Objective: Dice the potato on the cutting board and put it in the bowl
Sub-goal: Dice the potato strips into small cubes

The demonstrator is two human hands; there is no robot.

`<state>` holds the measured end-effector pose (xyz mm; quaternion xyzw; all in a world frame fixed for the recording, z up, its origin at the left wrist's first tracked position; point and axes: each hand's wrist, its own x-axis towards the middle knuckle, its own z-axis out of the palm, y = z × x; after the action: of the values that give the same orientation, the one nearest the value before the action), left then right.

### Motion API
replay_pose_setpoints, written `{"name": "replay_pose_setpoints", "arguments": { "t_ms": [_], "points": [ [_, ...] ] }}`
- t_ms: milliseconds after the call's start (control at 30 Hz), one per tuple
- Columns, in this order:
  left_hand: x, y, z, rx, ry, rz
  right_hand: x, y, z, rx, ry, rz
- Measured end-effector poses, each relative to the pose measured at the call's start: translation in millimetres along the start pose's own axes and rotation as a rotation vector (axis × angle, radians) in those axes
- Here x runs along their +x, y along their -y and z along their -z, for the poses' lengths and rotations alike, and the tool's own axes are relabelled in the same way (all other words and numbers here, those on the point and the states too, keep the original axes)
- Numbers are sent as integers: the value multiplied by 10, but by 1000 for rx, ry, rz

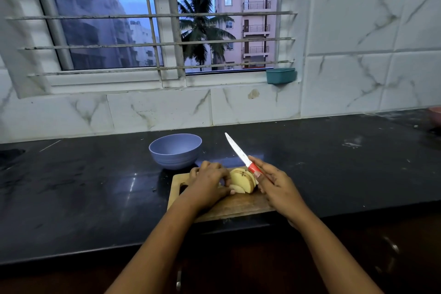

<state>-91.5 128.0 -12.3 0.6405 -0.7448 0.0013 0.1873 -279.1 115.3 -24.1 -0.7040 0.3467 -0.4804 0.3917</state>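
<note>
1. Head view: the left hand (207,184) curls its fingers over the sliced potato (242,180). The right hand (274,184) grips the knife (238,150) by its red handle, blade raised above the food.
2. The potato lies on the wooden cutting board (229,207).
3. A lavender bowl (175,150) stands just behind the board on the black counter (95,186).

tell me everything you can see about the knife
The knife is a small kitchen knife with a pale, speckled, pointed blade and a red handle. The right hand grips the handle, hiding most of it. The blade is lifted above the partly cut potato, slanting up and away to the left, its tip in the air to the right of the bowl. Nothing but the hand seems to touch it.
</note>
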Motion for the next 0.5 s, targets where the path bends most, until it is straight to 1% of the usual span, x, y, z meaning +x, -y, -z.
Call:
{"name": "replay_pose_setpoints", "arguments": {
  "t_ms": [133,233,300,367,433,500],
  "points": [
    [-82,-38,-20,-74,-60,7,-25,32,-5,-21,-14,-2],
    [-103,-85,-12,-25,-128,-38,-40,69,-2,-20,-7,-17],
    [-113,-102,-24,-37,-189,-55,-43,82,-2,-16,-4,-24],
    [-128,-88,-43,-161,-282,-40,-48,96,-5,-12,-9,-25],
    [-145,-64,-43,-351,-395,-10,-52,97,-10,-8,-14,-21],
    [-177,-40,4,-544,-515,67,-56,102,-9,-6,-2,-26]
  ]
}}
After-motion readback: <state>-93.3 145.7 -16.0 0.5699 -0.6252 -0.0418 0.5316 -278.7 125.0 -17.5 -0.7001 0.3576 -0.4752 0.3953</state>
